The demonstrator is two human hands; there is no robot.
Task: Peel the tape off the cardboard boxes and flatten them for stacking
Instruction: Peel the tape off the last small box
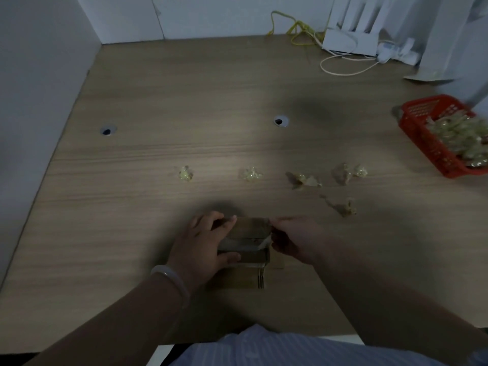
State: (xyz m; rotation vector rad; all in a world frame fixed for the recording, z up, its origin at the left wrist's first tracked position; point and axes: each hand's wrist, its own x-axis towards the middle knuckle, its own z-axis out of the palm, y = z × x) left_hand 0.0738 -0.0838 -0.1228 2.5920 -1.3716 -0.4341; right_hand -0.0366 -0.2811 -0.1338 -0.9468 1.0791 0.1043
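A small brown cardboard box [250, 229] sits on the wooden table [184, 101] near its front edge, on top of a flat piece of cardboard [237, 280]. My left hand [203, 244] grips the box's left side, fingers over the top and thumb along the front. My right hand [293, 239] pinches a strip of clear tape [264, 243] at the box's right edge. The strip runs across the box's front face. Part of the box is hidden under both hands.
Several crumpled balls of peeled tape [249, 174] lie in a row across the middle of the table. A red plastic basket [427, 138] full of tape scraps stands at the right edge. Cables and a white device [343, 40] sit at the back right. Two round cable holes [281, 120] are in the tabletop.
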